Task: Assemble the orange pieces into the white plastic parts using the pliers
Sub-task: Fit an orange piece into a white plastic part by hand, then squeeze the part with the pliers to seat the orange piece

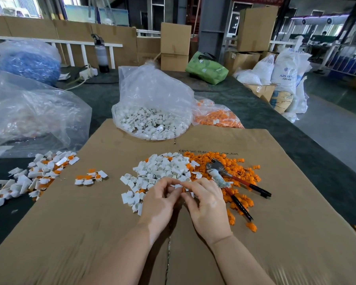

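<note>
Over the cardboard on the counter (103, 93), both hands, left (159, 199) and right (207, 202), pinch one white part (178, 185). Recommend seating an orange piece squarely first; pliers (232, 177) lie unused just right.

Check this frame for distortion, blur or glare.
Head view: wide-angle bending curves the cardboard edges and leans the background; bottom right corner smeared; hands and pliers sharp; soft daylight, mild sheen on the bag, weak shadows.
</note>
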